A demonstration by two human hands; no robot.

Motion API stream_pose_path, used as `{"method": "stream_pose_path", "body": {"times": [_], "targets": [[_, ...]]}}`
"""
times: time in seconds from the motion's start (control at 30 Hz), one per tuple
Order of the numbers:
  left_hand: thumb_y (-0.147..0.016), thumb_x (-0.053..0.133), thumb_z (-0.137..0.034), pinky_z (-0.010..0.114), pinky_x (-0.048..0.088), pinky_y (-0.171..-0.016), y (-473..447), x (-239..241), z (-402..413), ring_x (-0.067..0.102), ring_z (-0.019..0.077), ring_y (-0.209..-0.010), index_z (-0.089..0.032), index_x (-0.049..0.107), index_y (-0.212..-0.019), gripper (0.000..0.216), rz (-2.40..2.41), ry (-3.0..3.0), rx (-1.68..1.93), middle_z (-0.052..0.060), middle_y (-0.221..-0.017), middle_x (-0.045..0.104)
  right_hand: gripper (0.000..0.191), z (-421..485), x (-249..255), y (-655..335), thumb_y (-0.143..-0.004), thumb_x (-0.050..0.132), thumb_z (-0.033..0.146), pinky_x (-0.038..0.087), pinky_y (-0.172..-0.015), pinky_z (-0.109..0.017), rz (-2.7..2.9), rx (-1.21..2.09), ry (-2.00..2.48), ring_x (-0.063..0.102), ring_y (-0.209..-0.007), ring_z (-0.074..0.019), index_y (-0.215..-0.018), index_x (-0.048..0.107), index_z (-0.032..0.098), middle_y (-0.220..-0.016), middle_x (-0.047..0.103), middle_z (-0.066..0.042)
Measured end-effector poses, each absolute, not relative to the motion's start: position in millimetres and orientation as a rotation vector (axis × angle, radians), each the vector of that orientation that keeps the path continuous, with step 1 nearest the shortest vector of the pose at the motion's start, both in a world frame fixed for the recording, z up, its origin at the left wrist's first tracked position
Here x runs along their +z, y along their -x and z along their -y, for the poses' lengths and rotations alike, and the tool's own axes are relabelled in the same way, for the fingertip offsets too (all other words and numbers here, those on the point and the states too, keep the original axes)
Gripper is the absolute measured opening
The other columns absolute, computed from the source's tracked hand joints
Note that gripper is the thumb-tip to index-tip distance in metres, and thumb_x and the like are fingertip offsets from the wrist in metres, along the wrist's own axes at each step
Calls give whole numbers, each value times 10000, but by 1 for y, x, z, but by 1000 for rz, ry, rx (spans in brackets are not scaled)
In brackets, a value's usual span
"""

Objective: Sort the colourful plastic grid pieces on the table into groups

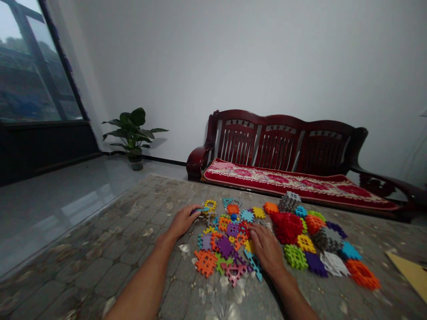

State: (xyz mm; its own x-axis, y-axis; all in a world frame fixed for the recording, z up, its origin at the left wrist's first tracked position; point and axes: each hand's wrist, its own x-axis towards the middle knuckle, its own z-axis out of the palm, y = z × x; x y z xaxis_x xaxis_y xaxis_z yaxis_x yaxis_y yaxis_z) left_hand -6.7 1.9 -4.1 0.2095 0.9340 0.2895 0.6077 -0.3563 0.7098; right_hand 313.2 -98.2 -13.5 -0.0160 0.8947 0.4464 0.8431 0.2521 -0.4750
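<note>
My left hand (183, 221) is closed at the left edge of a loose pile of plastic interlocking pieces. A teal interlocking piece (203, 210) sticks out from between its thumb and fingers, and a bit of purple shows there too. Just beyond is a yellow square frame piece (210, 204). My right hand (267, 248) lies palm down on the pile's right side with its fingers stretched out. Its fingertips touch a red piece (244, 228), next to a yellow piece (248, 246). Mid-pile are a purple piece (225, 247) and an orange square piece (205, 263).
Stacks sorted by colour stand to the right, including a red stack (287, 227), a green stack (295, 257) and a grey stack (328, 239). A yellow board (408, 273) lies at the far right of the patterned tablecloth (133, 249). Behind is a wooden bench (240, 133).
</note>
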Motion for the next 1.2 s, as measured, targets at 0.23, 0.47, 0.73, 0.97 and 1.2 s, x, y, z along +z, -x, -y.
{"method": "stream_pose_path", "body": {"times": [0.23, 0.47, 0.73, 0.97, 1.2], "targets": [[-882, 465, -447, 322, 502, -855, 0, 1, 1, 676, 227, -938, -234, 703, -1004, 342, -1512, -1989, 1005, 31, -970, 752, 388, 98, -13, -313, -980, 367, 368, 442, -1029, -420, 1842, 82, 1598, 614, -1122, -230, -1046, 728, 244, -1166, 703, -61], [-814, 567, -412, 337, 513, -879, -5, -2, -2, 675, 224, -920, -208, 707, -960, 288, -1410, -1846, 1189, 28, -947, 760, 348, 98, -11, -312, -951, 409, 320, 408, -1059, -404, 1858, 135, 1653, 585, -1172, -225, -1089, 718, 237, -1224, 679, -62], [-686, 757, -381, 358, 558, -836, -15, -6, -4, 710, 240, -930, -147, 633, -1206, 583, -1106, -1381, 1211, 96, -999, 757, 317, 98, -10, -311, -901, 464, 251, 413, -1043, -390, 1869, 118, 1684, 587, -1169, -230, -1091, 717, 237, -1224, 678, -60], [-619, 809, -347, 332, 510, -945, -17, 2, 2, 631, 250, -1152, -155, 680, -1139, 570, -1048, -1227, 1286, 117, -1201, 705, 303, 100, -8, -310, -892, 484, 227, 413, -1035, -389, 1873, 125, 1701, 581, -1176, -232, -1089, 714, 230, -1229, 672, -65], [-605, 828, -325, 278, 549, -707, -22, 12, 10, 689, 162, -745, -159, 717, -1053, 491, -1013, -1093, 1232, 55, -981, 758, 284, 100, -7, -309, -890, 503, 186, 403, -1040, -367, 1856, 110, 1699, 578, -1172, -220, -1067, 717, 245, -1223, 675, -49]]}}
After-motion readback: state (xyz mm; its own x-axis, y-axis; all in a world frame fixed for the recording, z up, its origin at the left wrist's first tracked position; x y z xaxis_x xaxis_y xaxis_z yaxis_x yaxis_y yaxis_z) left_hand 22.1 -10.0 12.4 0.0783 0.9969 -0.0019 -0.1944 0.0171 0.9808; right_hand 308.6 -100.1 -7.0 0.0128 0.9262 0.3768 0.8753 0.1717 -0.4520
